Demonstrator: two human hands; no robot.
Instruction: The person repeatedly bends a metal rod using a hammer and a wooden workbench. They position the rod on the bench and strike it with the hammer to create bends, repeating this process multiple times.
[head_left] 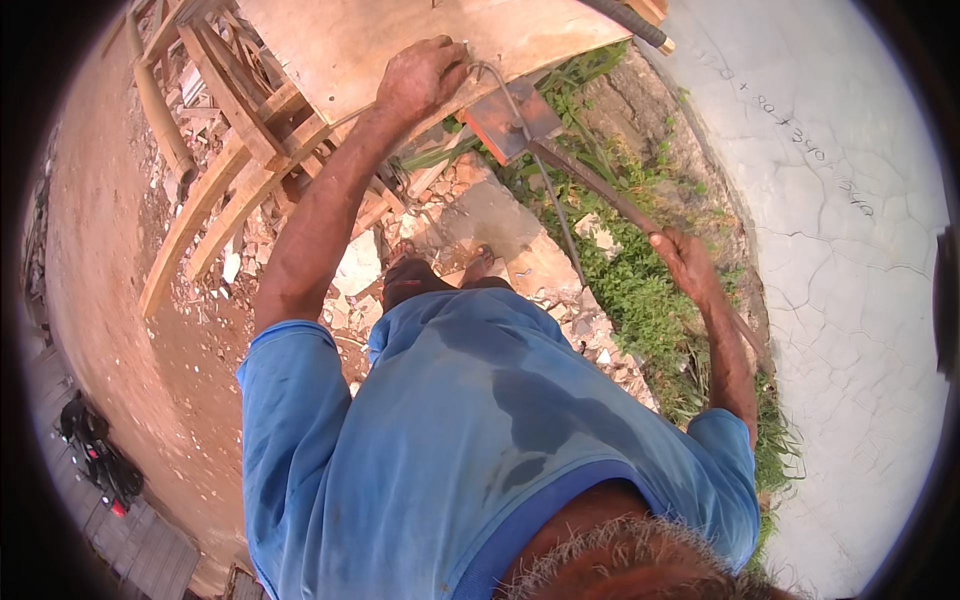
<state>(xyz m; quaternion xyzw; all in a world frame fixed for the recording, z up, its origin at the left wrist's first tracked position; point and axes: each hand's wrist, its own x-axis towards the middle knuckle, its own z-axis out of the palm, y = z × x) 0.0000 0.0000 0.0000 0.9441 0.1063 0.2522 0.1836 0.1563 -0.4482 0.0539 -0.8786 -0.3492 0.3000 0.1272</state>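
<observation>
My left hand (425, 78) is closed at the near edge of a pale wooden board (350, 45). Its fingers wrap round the hooked end of a thin bent metal rod (552, 190), which slants down toward the rubble. In my right hand (685, 262), closed, is the long handle (610, 192) of a hoe-like tool. A squarish metal blade (515, 120), grey with an orange-red side, sits at the handle's far end, just below the board. The rod crosses in front of this blade; whether they touch I cannot tell. My left fingertips are partly hidden.
Wooden beams (225, 170) and a bamboo pole (160, 110) stand at the left. Broken rubble (360, 265) lies round my feet. Green weeds (640, 270) grow beside a cracked grey wall (840, 270) at the right. A dark rod-shaped thing with a brass-coloured end (668, 46) overhangs the board.
</observation>
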